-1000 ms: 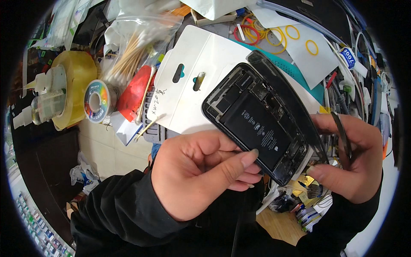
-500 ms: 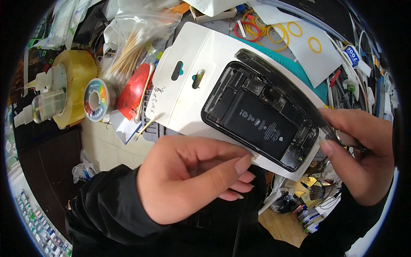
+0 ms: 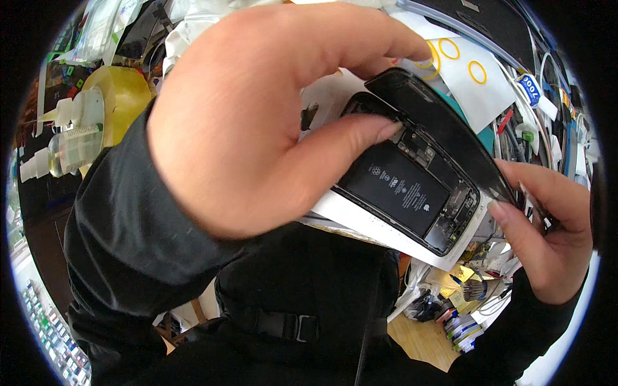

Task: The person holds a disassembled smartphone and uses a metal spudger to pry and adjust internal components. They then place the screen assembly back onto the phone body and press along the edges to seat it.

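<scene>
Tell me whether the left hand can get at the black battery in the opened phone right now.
Probably yes. The left hand is already over the phone, its thumb tip at the upper edge of the battery, whose face is uncovered. The right hand is only at the phone's far end, apparently holding a thin tool.

The opened phone (image 3: 412,186) lies on a card (image 3: 386,228), bottles (image 3: 67,138) far left (rings (image 3: 460,58) behind).
</scene>
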The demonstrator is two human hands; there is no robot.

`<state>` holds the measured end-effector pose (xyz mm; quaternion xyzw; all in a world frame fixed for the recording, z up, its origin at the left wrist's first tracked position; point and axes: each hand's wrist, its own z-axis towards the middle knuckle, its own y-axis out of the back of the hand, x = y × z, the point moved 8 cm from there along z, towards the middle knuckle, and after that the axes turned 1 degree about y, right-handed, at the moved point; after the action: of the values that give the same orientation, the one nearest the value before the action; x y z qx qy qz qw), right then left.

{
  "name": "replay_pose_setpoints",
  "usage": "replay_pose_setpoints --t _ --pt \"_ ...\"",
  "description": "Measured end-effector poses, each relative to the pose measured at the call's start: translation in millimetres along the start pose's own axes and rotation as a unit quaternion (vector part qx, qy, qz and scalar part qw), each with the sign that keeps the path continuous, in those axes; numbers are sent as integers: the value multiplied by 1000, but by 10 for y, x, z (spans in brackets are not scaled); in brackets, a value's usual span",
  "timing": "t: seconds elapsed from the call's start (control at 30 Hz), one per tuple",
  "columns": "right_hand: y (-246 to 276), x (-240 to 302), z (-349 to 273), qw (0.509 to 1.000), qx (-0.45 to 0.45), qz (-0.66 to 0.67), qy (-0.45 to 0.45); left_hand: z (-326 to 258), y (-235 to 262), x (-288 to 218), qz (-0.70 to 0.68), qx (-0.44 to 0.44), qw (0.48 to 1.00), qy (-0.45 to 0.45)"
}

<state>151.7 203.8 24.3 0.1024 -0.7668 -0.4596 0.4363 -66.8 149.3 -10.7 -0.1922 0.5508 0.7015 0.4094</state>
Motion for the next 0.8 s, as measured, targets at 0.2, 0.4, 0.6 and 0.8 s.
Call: replay_pose_setpoints --t 0.2,0.4,0.6,0.8 --pt "22 49 31 998 -17 41 -35 131 -156 74 -89 25 995 35" --pt "185 -108 -143 995 -80 -62 -12 111 -157 126 -112 25 992 47" --pt "40 -127 -658 823 -105 553 -74 104 -130 91 -54 33 998 1" --pt "-492 -67 -888 972 -200 -8 -125 73 -116 68 13 13 999 -31"
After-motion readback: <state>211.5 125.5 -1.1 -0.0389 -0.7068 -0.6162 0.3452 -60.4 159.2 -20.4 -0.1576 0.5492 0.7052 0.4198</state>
